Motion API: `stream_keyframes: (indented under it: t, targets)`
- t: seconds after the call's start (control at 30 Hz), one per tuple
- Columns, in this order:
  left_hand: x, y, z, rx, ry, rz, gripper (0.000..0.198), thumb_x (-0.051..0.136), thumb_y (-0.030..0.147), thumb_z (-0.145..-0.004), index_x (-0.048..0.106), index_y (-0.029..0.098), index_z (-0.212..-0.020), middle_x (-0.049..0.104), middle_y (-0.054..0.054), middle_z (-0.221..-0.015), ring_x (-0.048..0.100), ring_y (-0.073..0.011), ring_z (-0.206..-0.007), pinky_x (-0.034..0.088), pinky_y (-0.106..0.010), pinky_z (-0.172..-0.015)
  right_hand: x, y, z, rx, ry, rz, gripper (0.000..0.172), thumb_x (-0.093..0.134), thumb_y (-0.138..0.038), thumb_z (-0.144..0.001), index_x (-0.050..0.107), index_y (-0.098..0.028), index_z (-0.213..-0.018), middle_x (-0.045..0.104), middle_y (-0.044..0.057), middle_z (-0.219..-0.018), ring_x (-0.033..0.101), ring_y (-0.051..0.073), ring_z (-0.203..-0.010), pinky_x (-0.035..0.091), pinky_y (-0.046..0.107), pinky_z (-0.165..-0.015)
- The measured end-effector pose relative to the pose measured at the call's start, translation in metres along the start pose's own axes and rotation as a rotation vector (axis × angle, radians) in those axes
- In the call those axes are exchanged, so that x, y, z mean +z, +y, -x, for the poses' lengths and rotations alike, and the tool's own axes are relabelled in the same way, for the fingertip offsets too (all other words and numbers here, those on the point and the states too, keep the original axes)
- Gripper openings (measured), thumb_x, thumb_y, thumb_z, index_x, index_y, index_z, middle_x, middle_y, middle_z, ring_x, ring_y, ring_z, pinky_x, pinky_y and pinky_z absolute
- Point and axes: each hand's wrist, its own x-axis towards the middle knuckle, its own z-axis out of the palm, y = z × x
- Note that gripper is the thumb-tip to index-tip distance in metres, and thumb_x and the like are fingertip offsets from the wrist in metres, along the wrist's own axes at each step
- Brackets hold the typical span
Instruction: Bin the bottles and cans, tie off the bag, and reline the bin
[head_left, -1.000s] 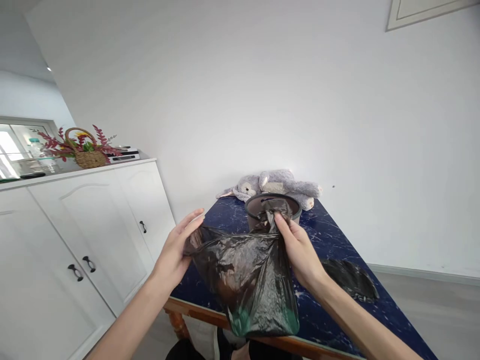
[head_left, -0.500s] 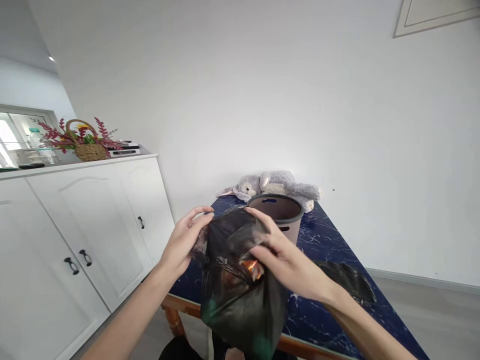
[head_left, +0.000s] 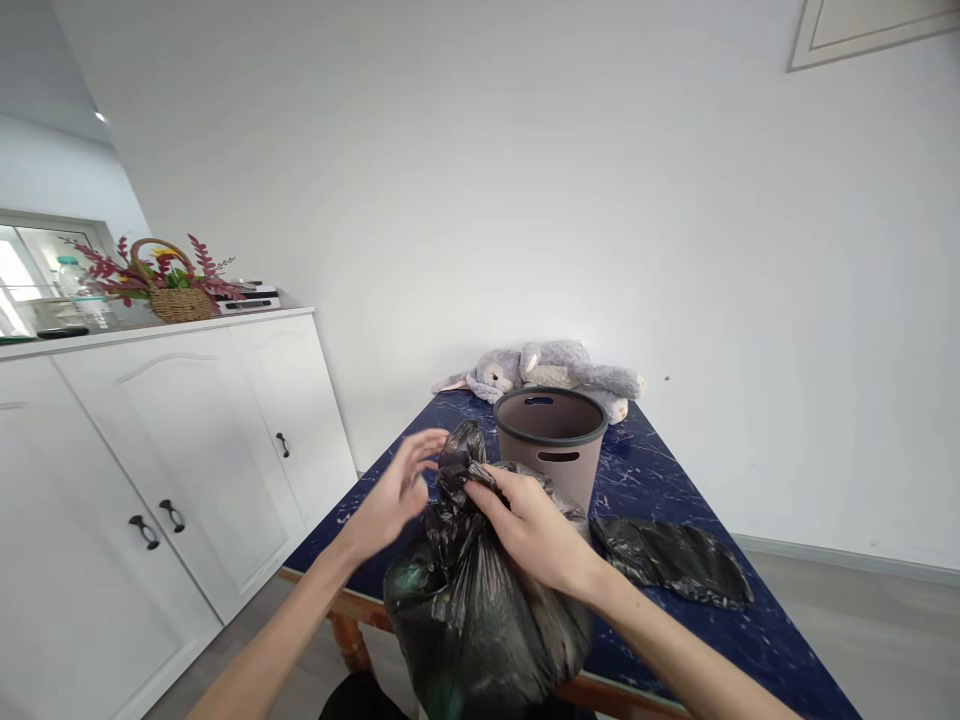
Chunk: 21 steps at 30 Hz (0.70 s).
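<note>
A full black plastic bag [head_left: 480, 610] hangs in front of me over the near edge of the dark blue marbled table [head_left: 675, 620]. My right hand [head_left: 529, 525] is closed around the bag's gathered neck, whose bunched top sticks up above my fingers. My left hand [head_left: 397, 495] is just left of that neck with its fingers apart, blurred by motion and holding nothing. Behind the bag a brown round bin [head_left: 551, 440] with handle slots stands upright on the table, with no liner in it.
A second black bag [head_left: 671, 560] lies flat on the table to the right. A grey plush toy [head_left: 551, 370] lies at the far end by the wall. White cabinets [head_left: 172, 470] on the left carry a wicker flower basket [head_left: 176, 295].
The bag's mouth has been gathered shut. My right hand moved from across the open top to grip the neck. My left hand let go and opened. The bag dropped lower.
</note>
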Motion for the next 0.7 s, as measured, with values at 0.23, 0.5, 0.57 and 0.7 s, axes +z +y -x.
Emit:
stream_keyframes:
  t: [0.23,0.5,0.57,0.7]
  targets:
    - [0.016,-0.012,0.005,-0.224,-0.294,-0.254,0.07,0.094,0.054,-0.065,0.075,0.024,-0.125,0.077,-0.011,-0.12,0.064,-0.0392,-0.126,0.049,-0.049,-0.111,0.0,-0.006,-0.004,-0.017,-0.075,-0.053,0.033,0.045,-0.041,-0.107,0.055,-0.023,-0.081,0.065,0.002,-0.088,0.058,0.02,-0.083,0.045,0.031,-0.077]
    - [0.04,-0.008,0.016,-0.176,0.028,-0.17,0.043,0.067,0.06,-0.094,0.079,0.022,-0.112,0.078,-0.01,-0.114,0.064,-0.0362,-0.125,0.049,-0.042,-0.109,-0.013,0.011,0.016,0.228,0.315,-0.585,0.04,0.062,-0.063,-0.098,0.071,-0.025,-0.108,0.074,0.007,-0.106,0.067,0.028,-0.111,0.051,0.04,-0.099]
    - [0.041,-0.009,0.018,-0.241,0.18,-0.136,0.05,0.065,0.066,-0.093,0.078,0.022,-0.113,0.078,-0.01,-0.113,0.063,-0.0361,-0.126,0.049,-0.04,-0.108,-0.018,0.014,0.021,0.267,0.339,-0.775,0.044,0.067,-0.068,-0.093,0.072,-0.025,-0.101,0.074,0.006,-0.097,0.069,0.029,-0.104,0.054,0.042,-0.096]
    - [0.041,-0.008,0.02,-0.361,0.332,0.024,0.056,0.065,0.073,-0.09,0.077,0.023,-0.111,0.078,-0.01,-0.106,0.068,-0.0341,-0.118,0.053,-0.037,-0.099,-0.023,0.018,0.026,0.192,0.325,-0.923,0.052,0.073,-0.072,-0.086,0.06,-0.025,-0.07,0.061,0.001,-0.074,0.063,0.021,-0.077,0.056,0.044,-0.094]
